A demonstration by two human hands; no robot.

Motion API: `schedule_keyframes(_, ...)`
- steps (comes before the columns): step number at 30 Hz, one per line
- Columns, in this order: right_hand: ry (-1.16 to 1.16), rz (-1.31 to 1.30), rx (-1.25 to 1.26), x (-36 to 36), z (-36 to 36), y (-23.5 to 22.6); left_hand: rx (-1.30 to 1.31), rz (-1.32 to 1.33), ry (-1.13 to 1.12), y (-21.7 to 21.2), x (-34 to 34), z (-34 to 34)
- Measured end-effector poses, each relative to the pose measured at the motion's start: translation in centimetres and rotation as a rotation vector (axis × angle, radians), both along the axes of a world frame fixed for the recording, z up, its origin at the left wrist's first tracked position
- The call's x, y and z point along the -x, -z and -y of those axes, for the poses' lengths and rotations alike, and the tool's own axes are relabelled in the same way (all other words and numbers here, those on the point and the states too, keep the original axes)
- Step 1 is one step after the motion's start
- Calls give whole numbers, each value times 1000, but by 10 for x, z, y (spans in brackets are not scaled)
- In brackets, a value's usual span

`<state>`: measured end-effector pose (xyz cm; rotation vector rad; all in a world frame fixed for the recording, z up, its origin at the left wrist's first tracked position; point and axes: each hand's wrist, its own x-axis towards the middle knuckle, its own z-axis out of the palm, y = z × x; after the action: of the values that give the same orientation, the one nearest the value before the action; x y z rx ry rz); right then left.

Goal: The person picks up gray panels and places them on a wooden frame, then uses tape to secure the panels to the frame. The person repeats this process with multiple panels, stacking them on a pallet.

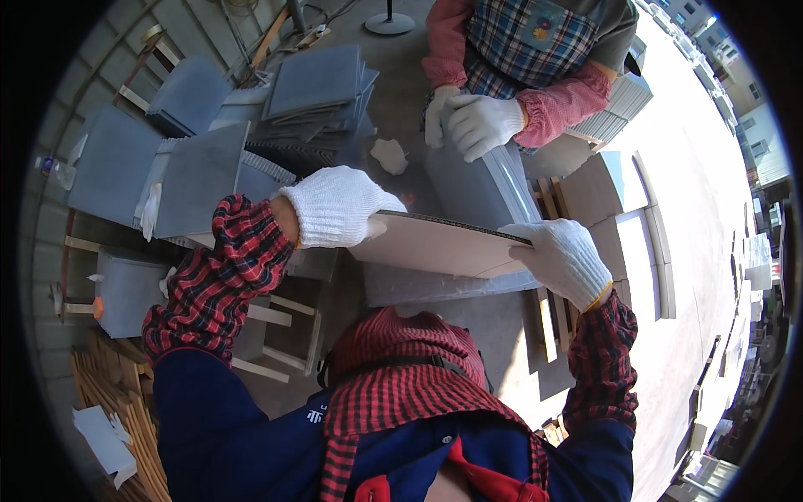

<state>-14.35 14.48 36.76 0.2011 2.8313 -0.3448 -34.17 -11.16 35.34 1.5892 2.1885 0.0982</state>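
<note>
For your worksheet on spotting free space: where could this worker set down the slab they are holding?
Bare floor lies below the slab, between the wooden frame and the wooden slats. The pale ground on the right is open. The upper left is crowded with the grey tile stack.

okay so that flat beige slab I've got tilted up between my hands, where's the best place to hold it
Judging by its pose, grip the slab by its two short ends, coming in from both sides as the left hand and right hand do now. It is wide, thin and tilted, so gloved fingers wrapped over opposite edges should keep it from tipping.
</note>
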Motion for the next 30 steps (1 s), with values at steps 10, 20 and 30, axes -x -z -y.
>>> schedule_keyframes(10, 148, -663, -278, -42, 52, 103, -672, -499, 1, 84, -41, 10)
schedule_keyframes(20, -53, -268, 143, -45, 22, 1, -242, 300, -175, -11, -21, 61)
schedule_keyframes(30, -137, -35, 324, -37, 7, -10, -146, 422, -200, 3, -33, 92)
